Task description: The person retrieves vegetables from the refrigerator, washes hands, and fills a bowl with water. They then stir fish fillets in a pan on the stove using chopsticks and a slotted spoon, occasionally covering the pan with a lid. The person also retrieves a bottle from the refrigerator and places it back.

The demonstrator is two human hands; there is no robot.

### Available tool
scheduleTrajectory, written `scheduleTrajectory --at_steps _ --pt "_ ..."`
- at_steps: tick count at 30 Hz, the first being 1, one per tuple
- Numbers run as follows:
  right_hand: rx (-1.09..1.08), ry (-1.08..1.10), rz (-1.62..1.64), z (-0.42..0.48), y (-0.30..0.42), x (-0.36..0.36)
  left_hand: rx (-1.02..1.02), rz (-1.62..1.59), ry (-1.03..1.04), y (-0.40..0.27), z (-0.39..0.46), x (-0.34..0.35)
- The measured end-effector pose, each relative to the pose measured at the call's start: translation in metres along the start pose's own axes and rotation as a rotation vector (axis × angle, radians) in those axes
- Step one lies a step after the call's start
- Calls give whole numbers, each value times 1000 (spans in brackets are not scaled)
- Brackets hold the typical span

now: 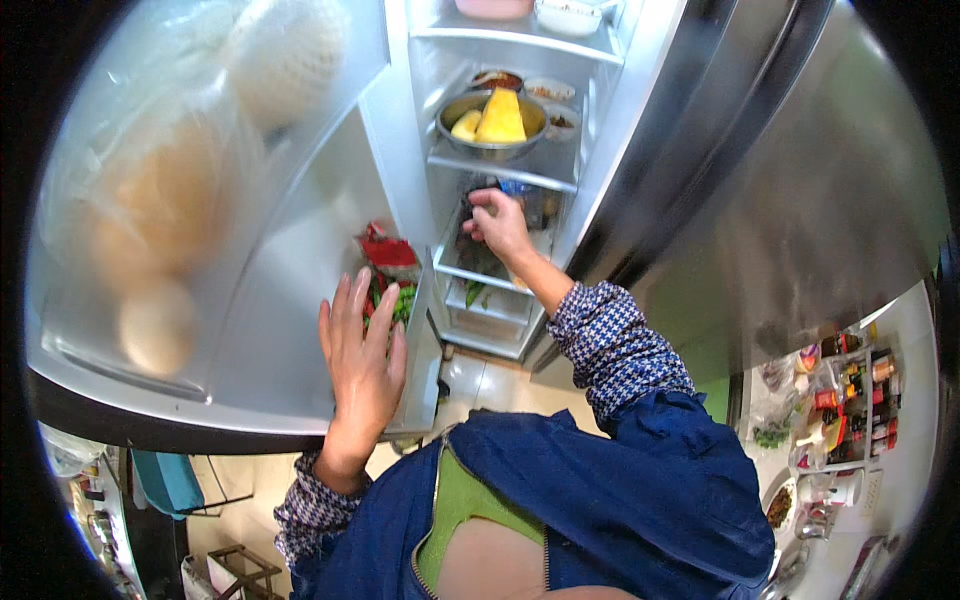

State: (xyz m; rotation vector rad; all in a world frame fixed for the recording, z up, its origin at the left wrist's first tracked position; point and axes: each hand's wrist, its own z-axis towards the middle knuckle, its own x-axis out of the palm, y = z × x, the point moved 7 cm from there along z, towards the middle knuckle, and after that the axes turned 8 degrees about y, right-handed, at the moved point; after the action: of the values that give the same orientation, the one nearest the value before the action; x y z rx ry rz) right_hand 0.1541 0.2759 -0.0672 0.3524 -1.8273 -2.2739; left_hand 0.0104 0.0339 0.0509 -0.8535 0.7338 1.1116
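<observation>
My left hand (364, 345) is spread with its palm down over a bin of the open refrigerator door. In that bin lie green chili peppers (406, 301), red chilies (368, 307) and a red plastic packet (388, 253); my fingers partly hide them. Whether they touch anything there, I cannot tell. My right hand (499, 229) reaches to the lower glass shelf (480, 262) of the refrigerator, fingers curled and apart from the thumb, with nothing visible between them. Dark items and a blue package (514, 187) sit behind it, partly hidden.
Above, a metal bowl (491, 150) holds yellow fruit pieces (501, 118) among small dishes (551, 90). Bagged food and an egg (157, 330) fill the near door bin at left. The other steel door (757, 202) stands at right. A counter with bottles and jars lies far right.
</observation>
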Motion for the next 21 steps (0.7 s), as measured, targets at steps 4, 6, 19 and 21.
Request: scheduleTrajectory --at_steps 4,6,19,21 --pt "178 -5 3 -76 -86 7 47 -19 38 -2 -7 2" --pt "296 -26 -14 -115 -112 7 78 -42 71 -5 -17 3" --pt "705 -373 289 -423 -205 70 391 -189 333 -18 -152 31" --pt "765 -373 292 -463 -207 84 381 -192 355 -13 -172 33"
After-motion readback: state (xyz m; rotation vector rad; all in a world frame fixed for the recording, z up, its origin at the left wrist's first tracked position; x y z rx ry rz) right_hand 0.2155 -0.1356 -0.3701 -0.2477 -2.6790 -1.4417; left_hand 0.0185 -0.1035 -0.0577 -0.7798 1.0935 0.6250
